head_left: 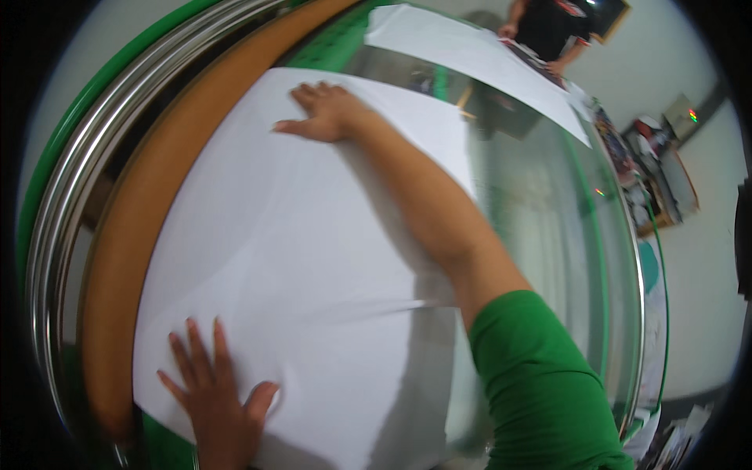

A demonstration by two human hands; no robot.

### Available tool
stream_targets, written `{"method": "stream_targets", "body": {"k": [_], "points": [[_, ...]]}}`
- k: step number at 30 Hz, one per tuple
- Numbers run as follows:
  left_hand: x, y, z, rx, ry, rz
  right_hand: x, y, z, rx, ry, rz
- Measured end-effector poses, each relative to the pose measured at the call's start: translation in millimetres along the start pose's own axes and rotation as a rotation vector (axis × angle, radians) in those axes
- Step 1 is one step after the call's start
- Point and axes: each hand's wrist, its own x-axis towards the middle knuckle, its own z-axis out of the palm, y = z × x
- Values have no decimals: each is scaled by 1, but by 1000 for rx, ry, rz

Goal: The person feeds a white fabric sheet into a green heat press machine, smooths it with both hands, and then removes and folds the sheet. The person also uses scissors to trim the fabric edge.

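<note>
A large white sheet [258,211], paper or thin film, is spread across a clear, glass-like tabletop [533,211]. Its left edge runs along a long orange-brown roller or bar [149,211]. My right hand [325,113] lies palm down near the sheet's far edge, thumb out to the left and fingers spread. The right arm, in a green sleeve, reaches across from the lower right. Close to the near left corner, my left hand [215,392] rests flat with its fingers fanned out. A shallow crease [376,309] runs through the sheet near its right side.
Silver metal rails [78,188] and a green tube [59,149] curve along the left. Another white sheet [470,55] lies at the far end, where a person in dark clothing [552,31] stands. Shelves with assorted items [658,164] line the right wall.
</note>
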Motion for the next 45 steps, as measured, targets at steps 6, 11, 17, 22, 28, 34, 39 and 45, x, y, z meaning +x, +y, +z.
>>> {"method": "stream_targets", "body": {"k": [6,11,17,22,28,34,39,45], "points": [[6,-1,-4,6,-25,-28,-5,-8,-3,85,12,42],[6,0,0,33,-33,-59,-4,-7,4,85,57,28],[7,-2,2,39,-4,-20,0,-5,6,73,57,36],[5,-4,5,33,15,-15,2,-5,5,61,28,36],[7,-6,6,44,-1,-13,3,-7,4,59,13,42],[8,-7,8,45,22,3,3,-8,4,51,9,42],[8,-6,5,40,-14,-21,4,-10,3,60,20,44],[8,-3,9,35,22,-19,4,-8,6,57,5,32]]}}
